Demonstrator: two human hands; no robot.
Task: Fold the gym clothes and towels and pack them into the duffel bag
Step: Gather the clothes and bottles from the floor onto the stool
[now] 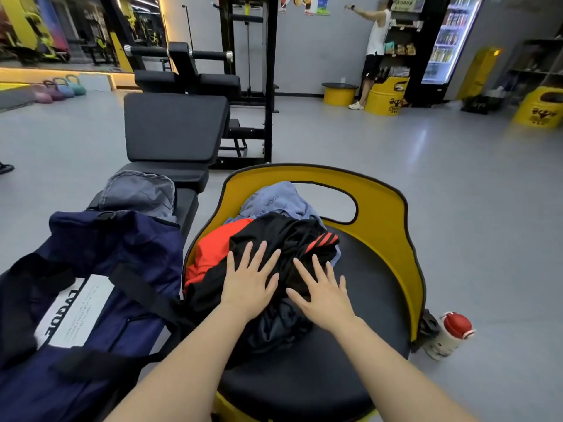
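Clothes lie heaped on the round black seat [335, 360] with the yellow back: a black garment [274, 239] on top, an orange one [213, 251] under its left edge, a pale blue one [274, 199] behind. My left hand [248, 284] and right hand [323, 292] press flat on the black garment, fingers spread, each grip wide and holding nothing. Just left, the navy duffel bag [100, 315] lies on the table [185, 202].

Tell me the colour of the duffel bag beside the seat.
Navy blue duffel bag with black straps, seen in the head view.
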